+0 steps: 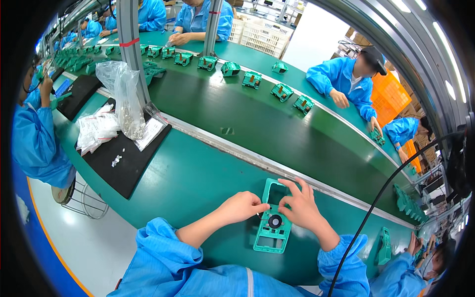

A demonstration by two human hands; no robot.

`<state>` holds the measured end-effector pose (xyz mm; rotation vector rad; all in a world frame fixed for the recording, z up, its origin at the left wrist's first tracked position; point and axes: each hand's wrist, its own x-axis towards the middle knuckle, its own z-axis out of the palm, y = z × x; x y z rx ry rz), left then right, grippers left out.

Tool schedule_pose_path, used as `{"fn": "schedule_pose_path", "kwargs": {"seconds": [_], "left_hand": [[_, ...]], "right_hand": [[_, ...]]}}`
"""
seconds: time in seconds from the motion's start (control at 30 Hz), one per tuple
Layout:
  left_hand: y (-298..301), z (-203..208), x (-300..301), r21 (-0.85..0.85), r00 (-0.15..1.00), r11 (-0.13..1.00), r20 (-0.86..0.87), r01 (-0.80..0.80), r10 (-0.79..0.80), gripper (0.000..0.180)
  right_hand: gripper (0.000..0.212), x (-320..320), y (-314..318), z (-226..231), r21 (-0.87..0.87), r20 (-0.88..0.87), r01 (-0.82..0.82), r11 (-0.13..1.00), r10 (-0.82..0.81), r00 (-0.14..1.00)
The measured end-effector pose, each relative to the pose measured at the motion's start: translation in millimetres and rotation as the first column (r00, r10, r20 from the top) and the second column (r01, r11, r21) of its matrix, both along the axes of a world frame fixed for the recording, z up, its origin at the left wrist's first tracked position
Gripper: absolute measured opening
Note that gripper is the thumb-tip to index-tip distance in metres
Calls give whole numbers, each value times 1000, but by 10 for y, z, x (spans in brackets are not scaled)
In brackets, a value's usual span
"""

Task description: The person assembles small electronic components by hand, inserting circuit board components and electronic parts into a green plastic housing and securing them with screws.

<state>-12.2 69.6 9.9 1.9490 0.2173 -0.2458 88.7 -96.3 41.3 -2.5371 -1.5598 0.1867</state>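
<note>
A green plastic housing (281,244) lies on the green bench in front of me, with a rectangular opening at its far end. Fixed near its middle is a round black speaker (275,221). My left hand (240,207) meets the housing's left edge, thumb and forefinger pinched together; a small dark piece shows beside the fingertips, too small to name. Over the housing's right side, my right hand (301,208) rests its thumb and a bent finger on the part just beyond the speaker. Its other fingers stretch toward the far end. Those fingers partly cover the frame.
Beyond a metal rail, a conveyor belt (208,114) carries several green housings (252,79). At left a black mat (126,163) bears a clear bag of small parts (129,116) and white packets (96,129). A black cable (376,200) hangs at right. Co-workers sit around.
</note>
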Motion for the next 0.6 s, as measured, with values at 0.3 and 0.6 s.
{"fn": "schedule_pose_path", "kwargs": {"seconds": [0.3,0.6], "left_hand": [[-89,-51,-99,79,991,996,130,-41,31,32],[-88,-106,-105,6,998,1000,67,4,-4,29]], "right_hand": [[7,102,-75,256,202,31,18,979,-25,999],[6,-90,35,24,-66,45,104,992,-101,994]]}}
